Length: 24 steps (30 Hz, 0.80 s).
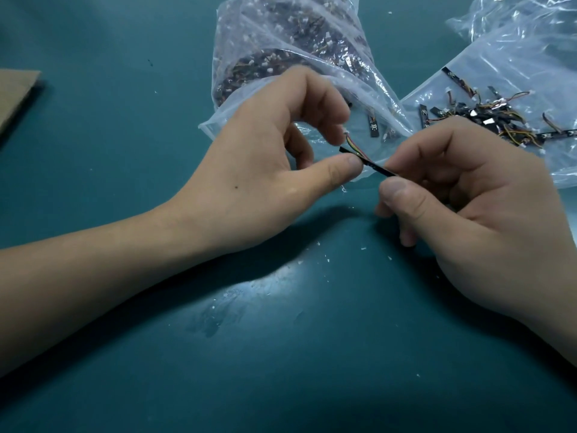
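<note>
- Both hands meet over the middle of the teal table (pixel 125 370), working on one small black strip (pixel 377 168) held just above the surface.
- The left hand (pixel 265 170) has its thumb pressed against the strip's left end. Its other fingers are curled in above it, right where the strip's coloured wires (pixel 351 142) run up. Looks like the fingertips have the wire end, but it's too small to be sure.
- The right hand (pixel 474 214) pinches the strip's right end between thumb and forefinger, with the rest of its fingers curled under.
- The strip sits tilted between the two hands, left end higher, in front of the mouth of a clear bag (pixel 281 51).
- That bag is stuffed with what look like more of the same parts and lies just behind the left hand.
- A second bag (pixel 515 57) lies flat to the right, with a heap of loose strips (pixel 487 114) and their wires on top of it.
- A piece of cardboard (pixel 15 95) sits at the far left edge, well apart from everything.
- Small white flecks (pixel 327 260) are scattered on the table near the hands.
</note>
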### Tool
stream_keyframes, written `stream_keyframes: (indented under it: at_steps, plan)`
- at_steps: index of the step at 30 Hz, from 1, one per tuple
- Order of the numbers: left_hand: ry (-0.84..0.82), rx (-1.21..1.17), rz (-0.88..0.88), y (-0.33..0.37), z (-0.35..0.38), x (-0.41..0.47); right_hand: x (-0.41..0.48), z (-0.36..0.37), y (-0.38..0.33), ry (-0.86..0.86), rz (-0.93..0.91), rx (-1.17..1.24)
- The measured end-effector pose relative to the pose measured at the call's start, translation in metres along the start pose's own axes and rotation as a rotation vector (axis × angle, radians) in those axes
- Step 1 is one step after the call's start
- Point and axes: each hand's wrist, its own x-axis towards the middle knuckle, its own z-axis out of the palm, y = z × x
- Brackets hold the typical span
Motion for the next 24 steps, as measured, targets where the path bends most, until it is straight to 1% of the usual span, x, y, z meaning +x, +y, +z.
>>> stream_keyframes:
  at_steps: [3,7,10,18,24]
  plan:
    - [-0.013,0.05,-0.009,-0.0006,-0.0002,-0.0003,0.0003,0.0001,0.0008,0.018,-0.015,-0.012]
    - [-0.083,0.114,0.018,0.0022,-0.0008,-0.0013,0.0018,-0.0024,0.0035,0.054,-0.01,-0.033]
    - [-0.089,0.125,0.036,0.0022,-0.0007,-0.002,0.0016,-0.0019,0.0048,0.063,-0.008,-0.039]
    - [-0.093,0.165,0.03,0.0046,-0.0009,-0.0027,0.0001,-0.001,0.0043,0.058,0.0,-0.048]
    - [-0.112,0.177,0.041,0.0041,-0.003,-0.0025,-0.0002,-0.0026,0.004,0.015,0.017,-0.091]
